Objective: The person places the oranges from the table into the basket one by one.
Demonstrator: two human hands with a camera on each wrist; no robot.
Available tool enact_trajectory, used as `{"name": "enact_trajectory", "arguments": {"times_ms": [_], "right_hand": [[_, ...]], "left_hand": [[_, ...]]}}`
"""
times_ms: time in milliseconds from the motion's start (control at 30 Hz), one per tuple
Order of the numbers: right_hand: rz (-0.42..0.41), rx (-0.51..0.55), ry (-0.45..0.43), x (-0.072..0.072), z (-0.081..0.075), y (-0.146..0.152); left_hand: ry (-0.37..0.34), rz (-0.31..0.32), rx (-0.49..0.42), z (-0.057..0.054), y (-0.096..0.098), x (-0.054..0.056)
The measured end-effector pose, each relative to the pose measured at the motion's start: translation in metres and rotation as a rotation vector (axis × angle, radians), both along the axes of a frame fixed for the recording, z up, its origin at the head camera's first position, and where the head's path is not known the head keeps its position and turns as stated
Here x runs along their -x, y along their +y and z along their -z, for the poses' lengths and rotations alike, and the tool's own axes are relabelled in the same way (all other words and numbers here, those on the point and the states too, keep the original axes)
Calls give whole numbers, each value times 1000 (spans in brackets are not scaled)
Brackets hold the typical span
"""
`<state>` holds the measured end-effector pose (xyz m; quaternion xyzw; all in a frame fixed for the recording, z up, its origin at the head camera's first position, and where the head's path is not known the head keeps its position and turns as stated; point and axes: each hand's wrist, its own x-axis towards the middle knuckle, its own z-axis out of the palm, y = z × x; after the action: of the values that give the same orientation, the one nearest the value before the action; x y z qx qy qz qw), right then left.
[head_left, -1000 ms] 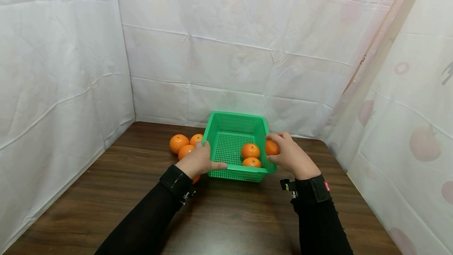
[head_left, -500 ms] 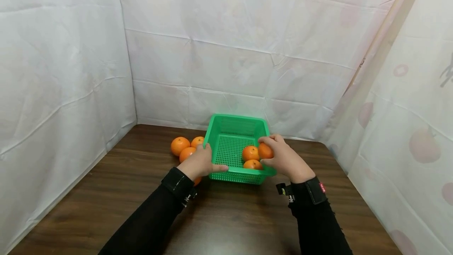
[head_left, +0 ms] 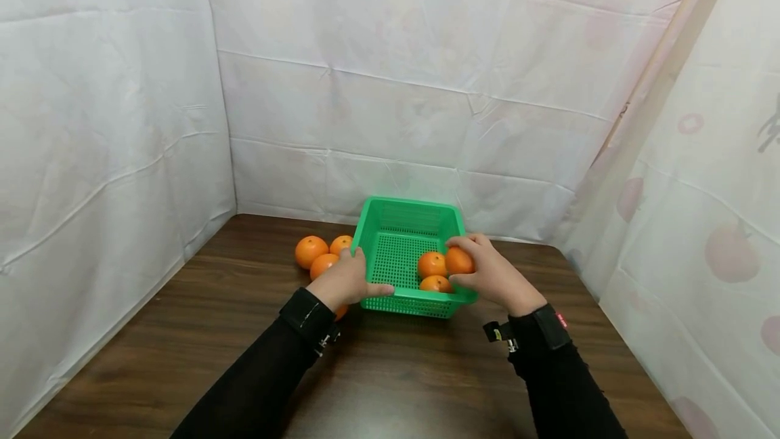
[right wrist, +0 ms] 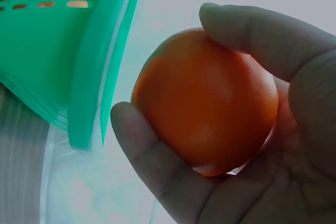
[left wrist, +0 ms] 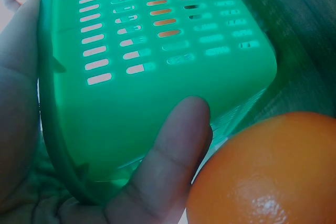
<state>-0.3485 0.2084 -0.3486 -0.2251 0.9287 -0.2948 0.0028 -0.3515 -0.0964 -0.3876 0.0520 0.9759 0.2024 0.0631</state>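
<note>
My left hand (head_left: 342,280) grips the near left corner of a green plastic basket (head_left: 409,203), thumb along the front rim. In the left wrist view, a finger (left wrist: 178,140) bends against the slotted outer wall (left wrist: 131,124). An orange (head_left: 460,261) is in my right hand (head_left: 496,278), at the basket's right rim. The right wrist view shows thumb and finger spread around this orange (right wrist: 205,103), close beside the green rim (right wrist: 92,93). Inside the basket, two more oranges (head_left: 432,265) lie near its front right corner.
Several oranges (head_left: 311,252) cluster on the brown wooden table (head_left: 244,330) left of the basket, partly hidden by the left hand. One large orange (left wrist: 268,177) sits right by that hand. White sheeting (head_left: 390,87) walls off the back and both sides.
My right hand has carried the orange leftward from outside the right rim to over it, beside the oranges inside. The left hand keeps its hold on the corner.
</note>
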Motion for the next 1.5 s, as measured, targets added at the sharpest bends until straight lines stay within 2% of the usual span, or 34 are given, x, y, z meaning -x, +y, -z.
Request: {"name": "enact_trajectory", "arguments": {"times_ms": [233, 400, 867, 1100, 1500], "right_hand": [[-32, -62, 13, 6, -3, -5], [-51, -120, 31, 12, -7, -9], [-127, -177, -17, 13, -8, -35], [-126, -183, -19, 15, -7, -51], [-143, -274, -10, 24, -9, -66]], "left_hand": [[-9, -17, -11, 2, 0, 1], [-4, -6, -1, 3, -1, 2], [-16, 1, 5, 3, -2, 4], [-18, -1, 3, 2, -1, 3], [-21, -1, 4, 3, -1, 5]]}}
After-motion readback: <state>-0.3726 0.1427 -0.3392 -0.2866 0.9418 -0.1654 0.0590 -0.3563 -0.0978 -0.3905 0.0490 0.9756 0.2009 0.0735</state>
